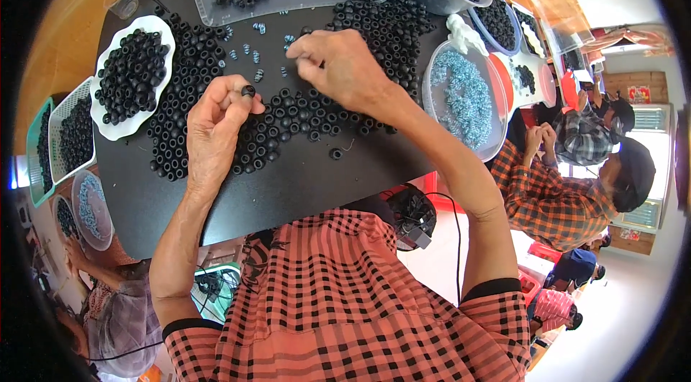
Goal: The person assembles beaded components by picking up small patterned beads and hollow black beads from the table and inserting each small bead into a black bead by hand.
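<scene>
A partly covered black bead (248,91) sits pinched in the left hand (212,115) above the dark table (309,191). The right hand (347,69) curls near small blue pieces (258,75); its grip is hard to make out, so I cannot tell whether it pinches one. Loose black beads (288,117) crowd around, before a clear bin (237,16) cut off by the upper edge.
</scene>
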Motion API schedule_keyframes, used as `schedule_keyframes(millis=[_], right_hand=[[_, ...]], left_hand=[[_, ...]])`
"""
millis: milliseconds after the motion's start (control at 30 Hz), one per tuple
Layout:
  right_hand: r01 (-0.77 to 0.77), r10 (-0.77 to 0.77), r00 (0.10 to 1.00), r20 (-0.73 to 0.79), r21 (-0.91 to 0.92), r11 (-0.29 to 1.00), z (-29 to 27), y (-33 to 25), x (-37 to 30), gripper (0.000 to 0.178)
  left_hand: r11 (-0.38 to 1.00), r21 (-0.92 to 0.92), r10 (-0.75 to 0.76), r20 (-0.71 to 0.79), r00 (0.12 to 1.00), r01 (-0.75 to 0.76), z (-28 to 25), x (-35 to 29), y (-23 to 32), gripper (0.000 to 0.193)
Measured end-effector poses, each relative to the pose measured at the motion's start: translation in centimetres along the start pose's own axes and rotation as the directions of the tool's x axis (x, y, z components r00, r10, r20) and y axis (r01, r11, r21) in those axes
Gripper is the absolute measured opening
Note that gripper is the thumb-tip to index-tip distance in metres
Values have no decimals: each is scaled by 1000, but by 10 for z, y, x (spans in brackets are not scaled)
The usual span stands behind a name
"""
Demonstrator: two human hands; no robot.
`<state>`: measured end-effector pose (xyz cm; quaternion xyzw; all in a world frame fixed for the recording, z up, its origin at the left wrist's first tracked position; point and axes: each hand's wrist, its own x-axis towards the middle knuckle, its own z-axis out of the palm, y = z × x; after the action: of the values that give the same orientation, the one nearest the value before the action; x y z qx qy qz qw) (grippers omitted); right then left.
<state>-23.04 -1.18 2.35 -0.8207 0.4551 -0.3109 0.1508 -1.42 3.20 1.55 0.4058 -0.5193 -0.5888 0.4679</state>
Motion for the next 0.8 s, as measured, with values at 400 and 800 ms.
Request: schedule_keyframes(millis=[400, 800], right_hand=[[42, 2, 990, 144, -296, 954, 25, -14, 17, 9], [-188, 258, 965, 43, 799, 570, 39, -47, -2, 8]], left_hand=[[1000, 10, -15, -5, 1000, 15, 0, 0, 0, 10], [972, -209, -97, 54, 994, 106, -3, 2, -7, 15]])
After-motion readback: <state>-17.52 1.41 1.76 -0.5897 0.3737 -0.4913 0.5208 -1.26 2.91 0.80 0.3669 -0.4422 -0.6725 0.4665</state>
